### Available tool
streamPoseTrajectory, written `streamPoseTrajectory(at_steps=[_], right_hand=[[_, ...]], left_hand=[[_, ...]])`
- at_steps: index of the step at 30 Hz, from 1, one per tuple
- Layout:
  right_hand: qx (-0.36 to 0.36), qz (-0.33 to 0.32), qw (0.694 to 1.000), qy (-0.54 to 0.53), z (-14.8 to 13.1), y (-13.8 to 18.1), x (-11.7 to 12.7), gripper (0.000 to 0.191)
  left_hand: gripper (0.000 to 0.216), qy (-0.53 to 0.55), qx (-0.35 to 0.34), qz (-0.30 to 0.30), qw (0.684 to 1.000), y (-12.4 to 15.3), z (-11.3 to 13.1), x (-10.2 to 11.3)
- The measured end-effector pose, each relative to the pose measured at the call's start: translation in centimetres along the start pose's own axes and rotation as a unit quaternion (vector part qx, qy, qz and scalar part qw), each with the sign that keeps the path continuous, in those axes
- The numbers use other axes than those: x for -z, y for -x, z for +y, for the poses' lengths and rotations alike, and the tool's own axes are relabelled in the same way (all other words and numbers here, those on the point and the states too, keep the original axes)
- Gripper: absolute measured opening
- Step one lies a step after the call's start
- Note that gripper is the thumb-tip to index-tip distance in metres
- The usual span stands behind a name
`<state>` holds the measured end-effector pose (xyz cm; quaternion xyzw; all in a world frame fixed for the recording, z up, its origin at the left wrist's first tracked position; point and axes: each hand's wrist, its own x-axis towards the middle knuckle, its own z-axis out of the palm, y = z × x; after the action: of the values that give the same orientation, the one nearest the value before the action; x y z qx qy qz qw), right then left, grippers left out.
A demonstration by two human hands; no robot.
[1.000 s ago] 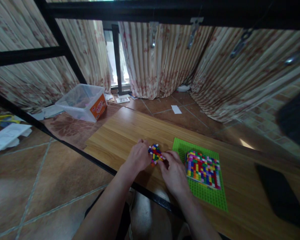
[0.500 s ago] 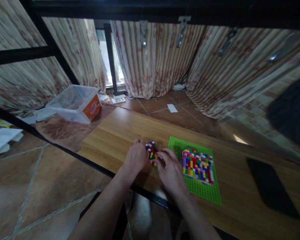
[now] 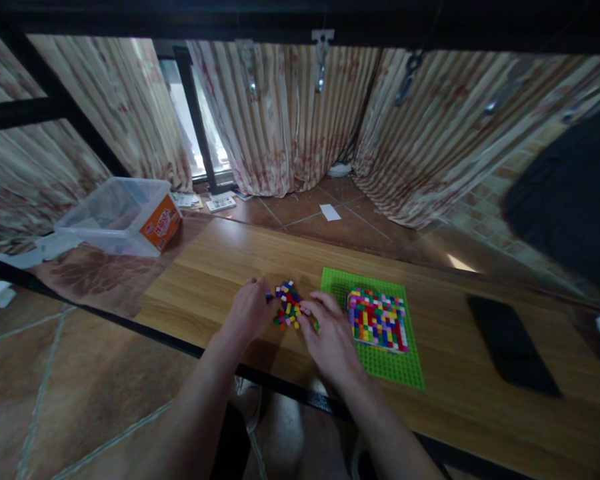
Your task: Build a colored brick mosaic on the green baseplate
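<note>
A small heap of loose coloured bricks (image 3: 288,310) lies on the wooden table (image 3: 220,267), left of a green baseplate (image 3: 380,363). On that baseplate sits a flat multicoloured brick block (image 3: 377,318). My left hand (image 3: 247,315) rests at the heap's left side with fingers curled against the bricks. My right hand (image 3: 330,337) is at the heap's right side, fingertips pinched on the nearest bricks. What exactly each hand's fingers grip is too small to make out.
A black flat object (image 3: 511,345) lies on the table to the right. On the tiled floor beyond stand a clear plastic tub (image 3: 117,215) with an orange label and some papers (image 3: 330,212). Striped curtains hang behind. A black metal frame crosses the top and left.
The camera has swung left, so everything sits further right and lower in view. My hands have spread slightly apart at the heap, and the bricks look more scattered.
</note>
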<state>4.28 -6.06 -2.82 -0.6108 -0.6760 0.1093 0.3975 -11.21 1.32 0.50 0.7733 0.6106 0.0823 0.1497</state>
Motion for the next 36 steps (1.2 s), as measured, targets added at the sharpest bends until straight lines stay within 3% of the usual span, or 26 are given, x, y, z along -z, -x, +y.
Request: streamPoseTrajectory(at_steps=[5,8,10,13,15,17,19,22,27,36], right_hand=[[0.0,0.006,1.0,-0.009,-0.2,-0.1,0.4,0.018],[0.012,0.021,0.999,-0.029,-0.6,-0.3,0.7,0.018],[0.022,0.037,0.998,-0.05,-0.9,-0.5,1.1,0.019],[0.026,0.056,0.994,-0.092,-1.3,-0.6,2.0,0.021],[0.024,0.061,0.99,-0.124,-1.4,-0.6,2.6,0.024],[0.024,0.063,0.986,-0.151,-1.2,-0.6,3.2,0.027],[0.027,0.065,0.983,-0.168,-0.9,-0.6,3.7,0.029],[0.033,0.06,0.982,-0.179,-0.5,-0.5,4.5,0.029],[0.021,0.061,0.983,-0.172,0.1,-0.1,5.7,0.026],[-0.02,0.102,0.992,-0.064,1.2,1.1,7.3,0.022]], left_hand=[[0.006,0.069,0.022,0.01,0.997,-0.3,-0.3,0.0],[0.01,0.231,0.041,-0.005,0.972,-0.4,-0.6,0.8],[0.013,0.404,0.043,-0.041,0.913,-0.1,-0.5,1.5],[0.022,0.629,0.056,-0.145,0.761,0.5,0.5,2.1],[0.028,0.704,0.064,-0.203,0.677,0.9,1.5,2.0],[0.026,0.741,0.062,-0.233,0.627,1.2,2.5,1.7],[0.02,0.761,0.059,-0.241,0.6,1.3,3.2,1.3],[0.014,0.77,0.06,-0.255,0.582,1.2,3.9,0.8],[0.01,0.76,0.074,-0.266,0.588,1.1,4.8,0.2],[0.006,0.763,0.101,-0.272,0.577,1.1,8.0,-1.4]])
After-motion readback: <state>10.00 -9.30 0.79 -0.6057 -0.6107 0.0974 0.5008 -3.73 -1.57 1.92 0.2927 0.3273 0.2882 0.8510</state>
